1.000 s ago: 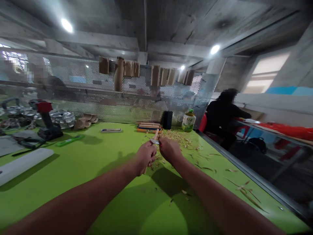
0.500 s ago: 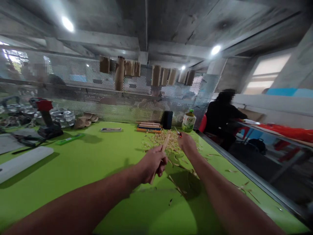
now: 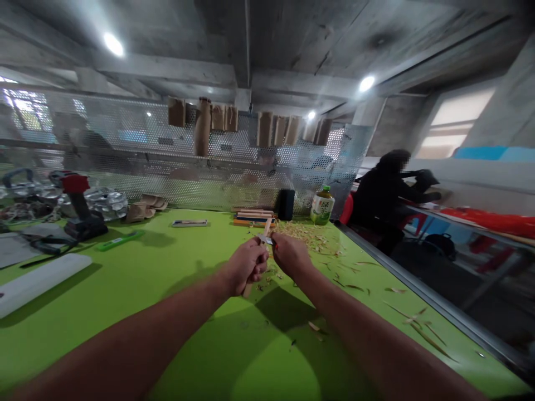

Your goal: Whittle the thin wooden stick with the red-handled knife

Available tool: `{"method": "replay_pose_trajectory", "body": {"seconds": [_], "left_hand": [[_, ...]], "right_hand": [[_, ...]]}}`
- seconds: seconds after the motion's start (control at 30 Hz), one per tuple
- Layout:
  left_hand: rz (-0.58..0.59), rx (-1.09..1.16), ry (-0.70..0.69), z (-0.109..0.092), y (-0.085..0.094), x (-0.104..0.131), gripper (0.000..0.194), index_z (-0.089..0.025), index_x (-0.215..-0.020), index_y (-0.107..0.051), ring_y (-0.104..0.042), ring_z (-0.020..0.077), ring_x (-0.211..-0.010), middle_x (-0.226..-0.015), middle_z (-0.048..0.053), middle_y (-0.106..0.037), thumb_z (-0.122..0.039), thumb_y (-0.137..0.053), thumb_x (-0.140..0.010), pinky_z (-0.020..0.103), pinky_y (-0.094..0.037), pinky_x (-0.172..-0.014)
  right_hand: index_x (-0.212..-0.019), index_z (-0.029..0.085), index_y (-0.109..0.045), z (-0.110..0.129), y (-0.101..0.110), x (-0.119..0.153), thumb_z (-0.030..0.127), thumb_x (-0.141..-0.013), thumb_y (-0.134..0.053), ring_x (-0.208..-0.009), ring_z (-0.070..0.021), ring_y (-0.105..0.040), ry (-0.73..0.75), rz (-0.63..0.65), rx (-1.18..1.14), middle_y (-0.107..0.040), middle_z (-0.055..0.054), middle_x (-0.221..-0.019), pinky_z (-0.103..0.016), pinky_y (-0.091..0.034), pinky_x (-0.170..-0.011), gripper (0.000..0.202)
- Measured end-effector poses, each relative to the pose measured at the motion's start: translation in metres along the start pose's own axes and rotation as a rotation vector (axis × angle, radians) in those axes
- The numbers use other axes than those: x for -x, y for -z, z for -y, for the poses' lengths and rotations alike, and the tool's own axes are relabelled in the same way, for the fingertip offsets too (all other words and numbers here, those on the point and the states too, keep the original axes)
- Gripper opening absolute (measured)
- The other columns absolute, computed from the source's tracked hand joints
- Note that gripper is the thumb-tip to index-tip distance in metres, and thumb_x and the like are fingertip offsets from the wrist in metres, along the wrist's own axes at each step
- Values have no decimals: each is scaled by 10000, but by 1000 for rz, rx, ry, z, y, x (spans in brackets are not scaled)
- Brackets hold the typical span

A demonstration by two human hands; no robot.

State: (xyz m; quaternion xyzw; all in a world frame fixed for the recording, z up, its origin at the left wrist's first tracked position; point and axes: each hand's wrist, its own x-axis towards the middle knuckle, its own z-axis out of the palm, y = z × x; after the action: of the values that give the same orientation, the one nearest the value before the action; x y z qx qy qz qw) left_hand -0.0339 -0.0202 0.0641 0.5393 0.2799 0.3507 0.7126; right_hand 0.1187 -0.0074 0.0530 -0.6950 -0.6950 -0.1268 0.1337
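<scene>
My left hand [image 3: 249, 264] is closed round a narrow strip of wood [image 3: 267, 226], whose upper end sticks out above the fist and whose lower end shows beneath it. Just to its right, my right hand [image 3: 290, 253] is closed on a small knife. The blade [image 3: 266, 239] of the knife lies against the wood above my left fist. Pale shavings [image 3: 307, 236] are scattered on the green table [image 3: 137, 289] behind and to the right of my hands.
Behind my hands are stacked wooden strips [image 3: 254, 214], a black block [image 3: 286, 204] and a green-capped bottle [image 3: 322, 206]. A drill [image 3: 77, 203], a green tool [image 3: 120, 240] and a white bar [image 3: 44, 284] lie left. A person in black [image 3: 380, 189] sits at the right.
Both hands have moved left, my right hand further, bringing the knife from beyond the wood to against it. The seated person at the right has raised an arm with something dark.
</scene>
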Motion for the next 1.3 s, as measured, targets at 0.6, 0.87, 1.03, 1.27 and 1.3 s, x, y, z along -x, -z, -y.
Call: {"method": "replay_pose_trajectory", "body": {"seconds": [0.6, 0.87, 1.03, 1.27, 1.3], "left_hand": [[147, -35, 39, 18, -7, 7, 385, -224, -1263, -430, -322, 40, -435, -670, -63, -432, -291, -480, -887, 156, -275, -387], [-96, -64, 21, 11, 5, -5, 179, -201, -1049, -496, -333, 47, -423, -633, -69, -427, -285, -420, -911, 153, -265, -391], [-169, -110, 26, 5, -4, -1, 54, -194, -900, -476, -296, 40, -403, -603, -81, -386, -233, -440, -887, 154, -213, -387], [-115, -141, 84, 6, -15, 15, 215, -195, -1103, -521, -312, 50, -420, -609, -67, -410, -254, -444, -911, 164, -236, -391], [-73, -140, 93, 9, -17, 17, 267, -201, -1163, -513, -313, 51, -422, -617, -64, -422, -271, -459, -911, 165, -245, -390]], "right_hand": [[-1066, 210, -668, -71, -8, -23, 227, -890, -384, -830, -207, -640, -338, -35, -29, -709, -97, -957, -257, -346, -622, 334], [-1034, 242, -650, -8, -8, -3, 260, -906, -395, -801, -180, -628, -7, -38, -40, -710, -60, -912, -247, -356, -663, 285], [-982, 218, -637, 1, -6, -1, 262, -934, -364, -784, -178, -627, 8, 0, 21, -698, -76, -890, -246, -359, -652, 280], [-1101, 204, -635, -39, -11, -21, 242, -933, -356, -869, -191, -635, -171, -55, -9, -692, -104, -975, -260, -386, -685, 328], [-1094, 201, -646, -52, -11, -24, 226, -921, -360, -856, -190, -640, -291, -10, -38, -696, -102, -967, -257, -386, -658, 336]]}}
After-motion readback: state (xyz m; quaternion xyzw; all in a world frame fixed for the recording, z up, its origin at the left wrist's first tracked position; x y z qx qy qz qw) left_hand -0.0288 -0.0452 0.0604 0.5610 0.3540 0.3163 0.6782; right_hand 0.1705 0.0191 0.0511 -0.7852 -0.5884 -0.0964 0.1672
